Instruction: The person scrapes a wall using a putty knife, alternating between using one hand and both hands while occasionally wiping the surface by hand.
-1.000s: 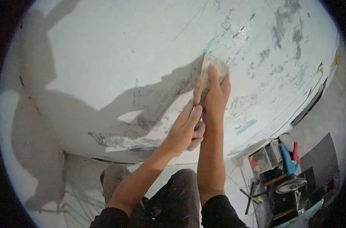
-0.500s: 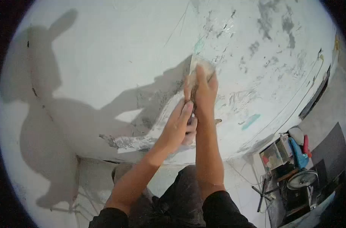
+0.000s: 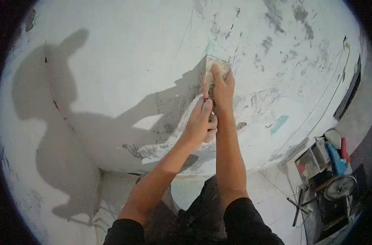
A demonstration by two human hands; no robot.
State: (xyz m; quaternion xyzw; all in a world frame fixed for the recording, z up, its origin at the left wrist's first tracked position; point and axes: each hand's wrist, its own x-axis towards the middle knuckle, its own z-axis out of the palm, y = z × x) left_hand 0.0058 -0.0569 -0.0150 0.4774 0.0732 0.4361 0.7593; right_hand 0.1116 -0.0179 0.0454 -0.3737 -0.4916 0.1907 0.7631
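A broad, flat-bladed scraper [image 3: 221, 61], dusty and pale, lies against the white wall surface [image 3: 124, 77] in front of me. My right hand [image 3: 224, 90] is closed around it, with the thumb and fingers spread along its upper part near the blade. Just below, my left hand [image 3: 199, 124] is wrapped round the lower end, its fingertips close to the right hand. The palms and fingers hide most of the handle. Grey scuffed patches and rough filler marks surround the blade.
Grey stains [image 3: 273, 18] and a teal mark [image 3: 279, 124] show on the wall. At lower right stand a fan-like round item [image 3: 340, 186], a blue item [image 3: 336, 158] with a red one beside it, and a black-legged stand [image 3: 299, 207]. My shadow [image 3: 59, 114] falls on the left.
The camera view has shifted, so the clutter at right sits farther right and lower. Both hands have moved up slightly in view with the scraper, keeping their hold.
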